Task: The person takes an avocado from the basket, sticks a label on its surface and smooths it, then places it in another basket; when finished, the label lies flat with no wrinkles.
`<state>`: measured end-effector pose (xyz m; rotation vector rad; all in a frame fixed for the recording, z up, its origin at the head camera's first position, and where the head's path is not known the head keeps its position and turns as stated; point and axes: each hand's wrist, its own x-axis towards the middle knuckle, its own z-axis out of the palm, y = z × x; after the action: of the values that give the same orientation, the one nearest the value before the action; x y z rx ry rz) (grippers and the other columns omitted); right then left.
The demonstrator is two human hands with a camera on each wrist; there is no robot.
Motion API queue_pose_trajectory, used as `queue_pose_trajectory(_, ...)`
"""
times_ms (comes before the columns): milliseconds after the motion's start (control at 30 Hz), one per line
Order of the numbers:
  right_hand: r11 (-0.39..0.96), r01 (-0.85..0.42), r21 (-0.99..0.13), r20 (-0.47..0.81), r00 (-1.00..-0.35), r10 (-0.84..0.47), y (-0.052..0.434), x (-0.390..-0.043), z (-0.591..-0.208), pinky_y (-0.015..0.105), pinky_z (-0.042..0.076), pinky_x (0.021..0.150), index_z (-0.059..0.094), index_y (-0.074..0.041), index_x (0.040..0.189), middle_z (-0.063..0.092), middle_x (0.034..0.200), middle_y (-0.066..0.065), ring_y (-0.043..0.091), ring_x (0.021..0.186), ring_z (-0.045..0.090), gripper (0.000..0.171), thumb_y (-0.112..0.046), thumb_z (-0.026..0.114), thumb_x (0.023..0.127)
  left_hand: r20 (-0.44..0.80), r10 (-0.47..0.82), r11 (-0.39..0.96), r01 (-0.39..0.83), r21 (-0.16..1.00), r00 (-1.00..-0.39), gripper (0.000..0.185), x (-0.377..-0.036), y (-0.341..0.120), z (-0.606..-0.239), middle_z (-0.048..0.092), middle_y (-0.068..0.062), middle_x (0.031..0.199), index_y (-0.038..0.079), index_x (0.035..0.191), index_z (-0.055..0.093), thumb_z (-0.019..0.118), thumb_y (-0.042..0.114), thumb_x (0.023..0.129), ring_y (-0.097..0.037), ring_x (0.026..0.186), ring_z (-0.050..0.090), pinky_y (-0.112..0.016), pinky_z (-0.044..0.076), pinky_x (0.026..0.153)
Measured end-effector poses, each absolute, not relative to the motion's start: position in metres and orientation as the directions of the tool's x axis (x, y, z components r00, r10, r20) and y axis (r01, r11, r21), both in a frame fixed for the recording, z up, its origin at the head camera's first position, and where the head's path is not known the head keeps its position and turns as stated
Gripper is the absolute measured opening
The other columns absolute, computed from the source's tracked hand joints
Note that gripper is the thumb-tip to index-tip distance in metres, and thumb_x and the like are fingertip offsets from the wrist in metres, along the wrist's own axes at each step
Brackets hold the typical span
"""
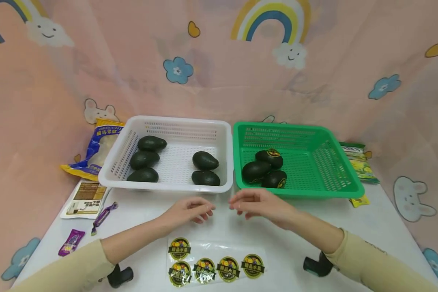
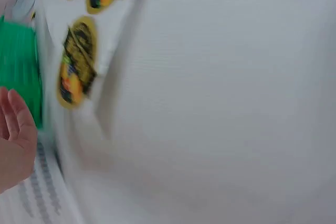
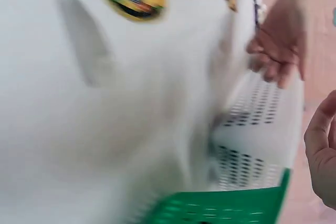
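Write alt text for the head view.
Two bare hands, the left hand and right hand, hover empty over a white table before a white basket holding five dark avocados and a green basket holding three. A sticker sheet lies nearest the viewer.

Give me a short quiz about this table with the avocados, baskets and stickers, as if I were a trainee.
1. How many avocados lie in the white basket?
2. True or false: the avocados in the green basket carry round stickers.
3. Where is the sticker sheet? A) inside the green basket B) on the table in front of the hands C) under the white basket

Key
1. Five.
2. True: two of the three show one; the third's cannot be seen.
3. B. It lies nearer the person than the left hand and right hand, which hover empty, fingers relaxed.
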<state>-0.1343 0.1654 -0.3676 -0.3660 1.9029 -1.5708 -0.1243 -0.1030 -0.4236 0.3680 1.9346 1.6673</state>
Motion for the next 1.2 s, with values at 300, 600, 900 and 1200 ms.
queue_pose_trajectory(300,0.333,-0.103,-0.937,-0.198,-0.628,-0.752,0.079,-0.269,-0.295,0.041,0.051,0.093,0.063,-0.007,0.123,0.061,0.12,0.01,0.026,0.11,0.056,0.03,-0.022,0.062,0.097,-0.337,0.227,-0.051,-0.356,0.933,-0.914,0.049,-0.14,-0.133,-0.43,0.07,-0.006,0.098,-0.005,0.108,0.067,0.06,0.042,0.096,-0.015,0.092,0.064,-0.032,0.054,0.085)
queue_pose_trajectory(600,0.802,-0.061,-0.595,-0.645,-0.56,-0.521,0.058,-0.337,-0.33,0.047,0.049,0.095,0.05,-0.008,0.139,0.045,0.144,0.013,0.032,0.134,0.04,0.047,-0.017,0.064,0.094,-0.361,0.227,-0.012,-0.373,0.928,-0.904,0.045,-0.136,-0.125,-0.431,0.071,-0.008,0.099,-0.001,0.102,0.07,0.063,0.043,0.094,-0.015,0.09,0.063,-0.032,0.053,0.082)
queue_pose_trajectory(900,0.778,-0.137,-0.614,-0.642,-0.487,-0.592,0.026,-0.33,-0.356,0.041,0.049,0.095,0.051,-0.01,0.134,0.045,0.142,0.011,0.025,0.126,0.048,0.051,-0.014,0.073,0.087,-0.36,0.238,0.018,-0.367,0.93,-0.902,0.047,-0.134,-0.134,-0.428,0.069,-0.012,0.104,0.0,0.106,0.069,0.063,0.045,0.094,-0.015,0.092,0.062,-0.031,0.053,0.083)
queue_pose_trajectory(1200,0.709,-0.302,-0.637,-0.63,-0.325,-0.705,-0.014,-0.318,-0.372,0.037,0.05,0.093,0.051,-0.026,0.136,0.037,0.149,0.005,0.021,0.13,0.043,0.061,-0.028,0.08,0.082,-0.356,0.261,0.023,-0.363,0.932,-0.897,0.046,-0.133,-0.146,-0.427,0.07,-0.007,0.099,-0.001,0.106,0.069,0.061,0.042,0.096,-0.013,0.089,0.062,-0.033,0.052,0.084)
